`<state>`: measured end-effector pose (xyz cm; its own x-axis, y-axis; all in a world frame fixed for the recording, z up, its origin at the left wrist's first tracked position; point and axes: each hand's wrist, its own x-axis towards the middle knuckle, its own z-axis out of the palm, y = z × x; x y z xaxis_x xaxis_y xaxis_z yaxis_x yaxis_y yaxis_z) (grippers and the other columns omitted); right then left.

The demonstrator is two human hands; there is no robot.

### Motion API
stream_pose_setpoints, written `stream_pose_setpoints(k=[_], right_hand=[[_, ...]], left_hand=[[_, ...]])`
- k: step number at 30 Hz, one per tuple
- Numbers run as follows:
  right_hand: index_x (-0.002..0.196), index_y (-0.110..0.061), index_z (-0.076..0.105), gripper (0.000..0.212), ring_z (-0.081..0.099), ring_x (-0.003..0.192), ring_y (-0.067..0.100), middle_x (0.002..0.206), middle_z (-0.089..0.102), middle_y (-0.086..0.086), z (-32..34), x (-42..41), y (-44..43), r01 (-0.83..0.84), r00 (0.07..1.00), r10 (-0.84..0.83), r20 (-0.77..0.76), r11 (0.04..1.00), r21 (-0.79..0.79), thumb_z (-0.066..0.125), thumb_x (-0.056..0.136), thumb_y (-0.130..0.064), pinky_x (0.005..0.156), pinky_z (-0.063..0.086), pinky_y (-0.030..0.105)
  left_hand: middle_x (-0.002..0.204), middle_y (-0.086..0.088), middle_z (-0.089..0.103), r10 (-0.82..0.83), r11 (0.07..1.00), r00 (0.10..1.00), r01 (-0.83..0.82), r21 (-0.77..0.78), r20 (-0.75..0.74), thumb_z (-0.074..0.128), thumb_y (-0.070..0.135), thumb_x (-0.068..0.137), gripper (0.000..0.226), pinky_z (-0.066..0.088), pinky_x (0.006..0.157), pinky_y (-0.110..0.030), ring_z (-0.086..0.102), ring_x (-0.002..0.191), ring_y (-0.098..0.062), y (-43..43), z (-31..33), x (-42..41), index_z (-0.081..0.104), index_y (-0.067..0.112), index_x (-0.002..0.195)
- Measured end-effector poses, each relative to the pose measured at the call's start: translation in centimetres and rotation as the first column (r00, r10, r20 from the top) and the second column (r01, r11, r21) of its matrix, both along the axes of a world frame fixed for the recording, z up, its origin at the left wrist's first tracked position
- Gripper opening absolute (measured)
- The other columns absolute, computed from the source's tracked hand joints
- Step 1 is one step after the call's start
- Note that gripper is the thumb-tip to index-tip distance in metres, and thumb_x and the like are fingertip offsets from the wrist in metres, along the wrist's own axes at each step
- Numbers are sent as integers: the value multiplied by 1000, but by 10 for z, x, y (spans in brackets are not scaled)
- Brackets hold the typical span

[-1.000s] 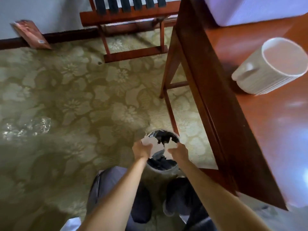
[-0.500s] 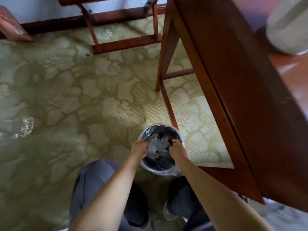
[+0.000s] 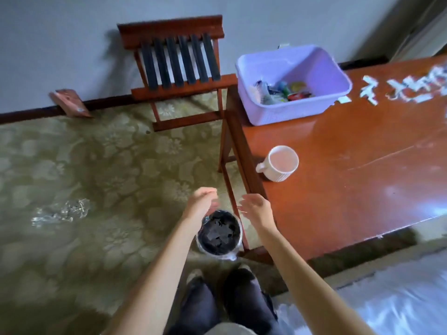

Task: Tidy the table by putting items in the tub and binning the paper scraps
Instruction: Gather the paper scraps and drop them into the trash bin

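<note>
Both your hands hover over one round bin [image 3: 217, 253] on the floral carpet, beside the bench leg. Your left hand [image 3: 202, 201] keeps a slack grip, fingers loosely curled on nothing; your right hand [image 3: 257, 210] has its fingers spread apart. The bin has a dark liner and crinkled clear plastic at its rim. On the glossy red-brown wooden bench [image 3: 338, 177] stand one rectangular lilac plastic tub [image 3: 278, 114] holding several small items and one white ribbed mug [image 3: 278, 170]. White paper scraps [image 3: 399, 90], too blurred to count, lie right of the tub.
</note>
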<state>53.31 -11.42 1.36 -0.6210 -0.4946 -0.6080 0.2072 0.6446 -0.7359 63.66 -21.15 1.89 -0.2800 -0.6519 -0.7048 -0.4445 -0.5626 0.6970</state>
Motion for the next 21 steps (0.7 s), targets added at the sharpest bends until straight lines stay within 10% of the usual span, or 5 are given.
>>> stream_pose_setpoints(k=[7, 13, 21], right_hand=[[82, -20, 64, 14, 65, 71, 10, 86, 68, 2, 111, -43, 35, 68, 986, -118, -116, 928, -366, 62, 85, -7, 70, 54, 18], [84, -22, 63, 20, 67, 82, 22, 92, 70, 10, 122, -88, 77, 61, 970, -131, -206, 947, -317, 58, 86, -2, 86, 54, 36], [89, -11, 65, 13, 65, 72, 15, 85, 67, 6, 92, -249, 131, -32, 960, -28, -280, 977, -209, 56, 88, -2, 74, 53, 26]], left_hand=[[94, -2, 67, -227, 893, 954, 124, -432, -195, 48, 12, 94, 17, 51, 78, -21, 64, 82, -11, 15, 121, -29, 61, 21, 89], [99, -6, 70, -338, 858, 928, 236, -457, -155, 51, 15, 92, 12, 55, 85, -31, 67, 87, -15, 54, 131, -68, 62, 20, 93], [100, 2, 68, -340, 842, 940, 288, -456, -34, 50, 21, 93, 12, 53, 89, -34, 66, 93, -13, 99, 106, -211, 60, 28, 90]])
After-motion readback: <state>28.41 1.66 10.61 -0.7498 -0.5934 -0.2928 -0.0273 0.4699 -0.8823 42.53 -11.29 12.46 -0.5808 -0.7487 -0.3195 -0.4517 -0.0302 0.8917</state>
